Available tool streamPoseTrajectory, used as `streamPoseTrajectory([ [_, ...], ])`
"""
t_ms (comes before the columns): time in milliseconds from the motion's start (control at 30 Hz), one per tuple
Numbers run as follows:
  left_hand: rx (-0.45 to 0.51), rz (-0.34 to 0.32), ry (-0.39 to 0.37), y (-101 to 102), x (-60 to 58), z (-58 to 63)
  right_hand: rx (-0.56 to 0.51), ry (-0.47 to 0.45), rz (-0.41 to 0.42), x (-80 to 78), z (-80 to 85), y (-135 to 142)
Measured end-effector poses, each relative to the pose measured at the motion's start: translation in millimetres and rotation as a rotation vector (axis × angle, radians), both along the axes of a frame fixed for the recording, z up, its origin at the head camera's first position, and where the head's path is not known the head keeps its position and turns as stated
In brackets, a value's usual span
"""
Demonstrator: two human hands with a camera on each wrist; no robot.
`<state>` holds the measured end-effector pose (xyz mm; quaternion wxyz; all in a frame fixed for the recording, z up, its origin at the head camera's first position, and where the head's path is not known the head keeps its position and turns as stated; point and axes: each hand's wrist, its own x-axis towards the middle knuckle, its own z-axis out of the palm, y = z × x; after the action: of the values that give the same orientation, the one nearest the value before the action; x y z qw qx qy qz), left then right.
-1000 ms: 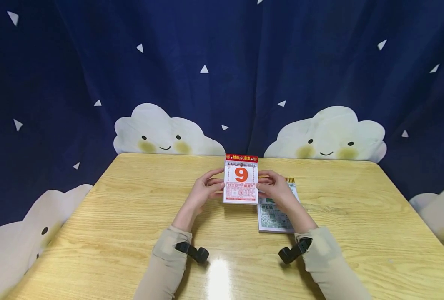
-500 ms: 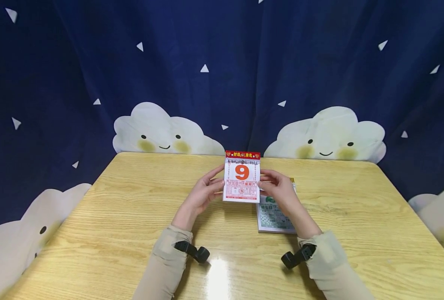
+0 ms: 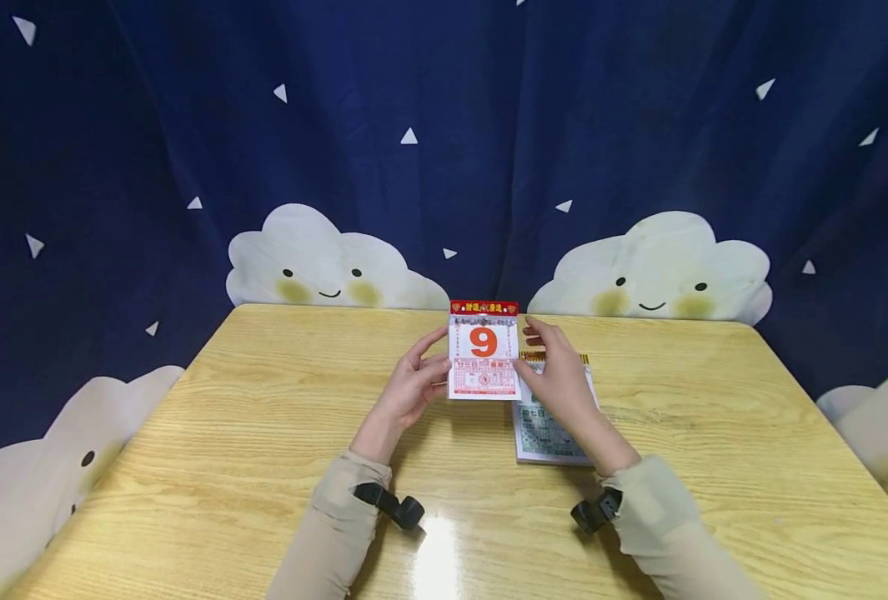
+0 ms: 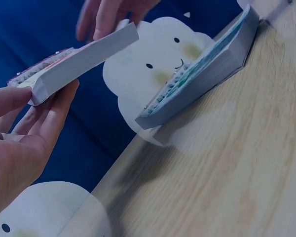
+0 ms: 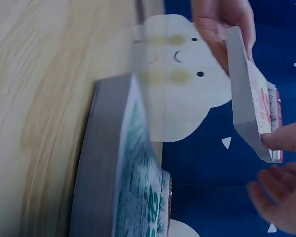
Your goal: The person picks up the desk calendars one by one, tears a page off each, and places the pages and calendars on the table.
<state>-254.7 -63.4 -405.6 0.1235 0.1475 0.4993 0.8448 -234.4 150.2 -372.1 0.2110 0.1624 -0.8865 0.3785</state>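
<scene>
My left hand (image 3: 404, 390) holds a small tear-off calendar (image 3: 484, 367) by its left side, thumb at the front edge and fingers behind. The pad has a red header and a large red 9, and is raised above the table. At its right edge is the thumb of my right hand (image 3: 561, 385). The other right fingers (image 5: 274, 185) stand apart from the pad, spread out in the right wrist view. Below that hand, a second tear-off calendar (image 3: 550, 440), printed in green, lies on the table, partly hidden by the hand and forearm.
A wooden table (image 3: 278, 467) stretches out on both sides of the hands. Behind it hangs a dark blue curtain (image 3: 444, 167) with white triangles and smiling clouds. Black cameras are strapped to both wrists.
The right fingers have come out from behind the red calendar and lifted toward its upper right, while the thumb stays near its edge. The left hand keeps its grip; the pad has shifted slightly.
</scene>
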Motion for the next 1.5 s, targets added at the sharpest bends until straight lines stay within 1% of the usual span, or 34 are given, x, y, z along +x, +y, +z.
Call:
streamPoseTrajectory([
  [100, 0.004, 0.007, -0.008, -1, -0.8, -0.2, 0.152, 0.215, 0.018, -0.8, 2.1, -2],
  [167, 0.007, 0.009, -0.016, -1, -0.9, 0.6, 0.224, 0.325, 0.068, 0.3, 4.5, -3],
  [267, 0.012, 0.007, -0.012, -1, -1.2, 2.5, 0.316, 0.425, 0.170, 3.1, 8.2, -6],
  [333, 0.016, 0.000, -0.003, -1, -1.4, 4.0, 0.361, 0.459, 0.241, 5.2, 10.1, -9],
  [467, 0.029, -0.014, 0.009, 0, -1.7, 5.9, 0.419, 0.485, 0.343, 7.9, 11.3, -12],
  [533, 0.038, -0.021, 0.009, 0, -1.7, 5.7, 0.436, 0.481, 0.369, 9.1, 10.5, -13],
  [633, 0.048, -0.030, 0.015, 0, -1.7, 4.6, 0.454, 0.470, 0.383, 10.0, 8.7, -13],
  [767, 0.058, -0.034, 0.033, 0, -2.4, 3.4, 0.476, 0.461, 0.381, 10.2, 7.7, -14],
  [867, 0.068, -0.034, 0.031, -1, -2.8, 2.9, 0.494, 0.463, 0.376, 10.7, 7.8, -15],
  [1067, 0.072, -0.041, 0.017, -2, -3.0, 1.7, 0.506, 0.509, 0.356, 13.0, 6.5, -19],
  [1267, 0.068, -0.041, 0.038, -3, -3.7, 1.6, 0.454, 0.540, 0.332, 12.2, 2.2, -22],
  [1500, 0.085, -0.060, 0.021, -2, -2.9, 1.2, 0.385, 0.551, 0.320, 12.3, -1.7, -23],
])
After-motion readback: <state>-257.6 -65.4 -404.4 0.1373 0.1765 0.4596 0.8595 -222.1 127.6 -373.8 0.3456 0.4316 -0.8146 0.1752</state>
